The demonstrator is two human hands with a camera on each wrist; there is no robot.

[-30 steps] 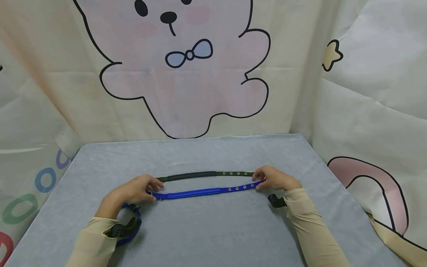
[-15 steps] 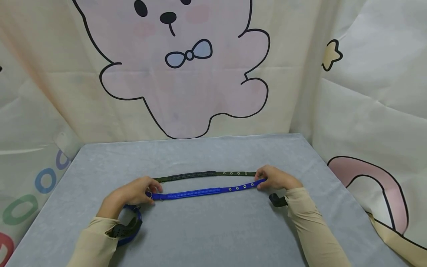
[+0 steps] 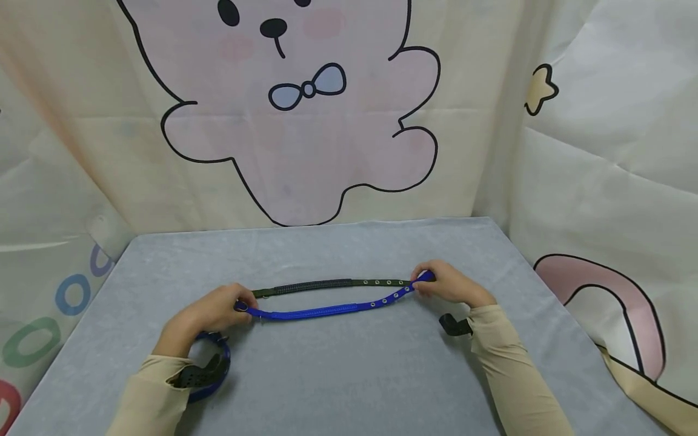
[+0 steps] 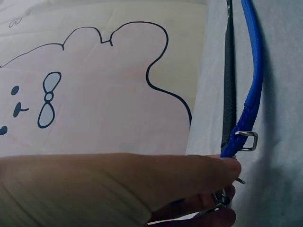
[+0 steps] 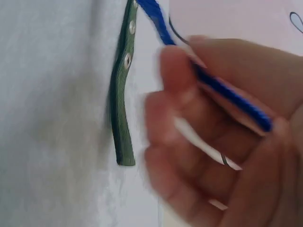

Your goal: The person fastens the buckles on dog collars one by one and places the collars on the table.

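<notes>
A blue collar (image 3: 316, 313) with metal eyelets hangs in a shallow sag between my two hands. At its buckle end my left hand (image 3: 215, 309) pinches it; a metal ring (image 4: 247, 141) shows beside the fingertips in the left wrist view. My right hand (image 3: 451, 284) holds the eyelet end between thumb and fingers, the tip lying across the fingers in the right wrist view. Behind it on the table is a dark green collar (image 3: 313, 287), stretched out straight. Its buckle end is hidden by my left hand, while its plain tip (image 5: 125, 158) shows in the right wrist view.
A looped blue collar (image 3: 220, 384) with a buckle is by my left wrist, partly hidden by a dark strap (image 3: 202, 374) and the sleeve. Grey cloth covers the table (image 3: 349, 375). Printed curtains (image 3: 463, 151) rise along its back and sides.
The right hand has risen slightly and lifted the eyelet end, so the blue collar bends up there. Its buckle end has come up a little with my left hand. The green collar stays put.
</notes>
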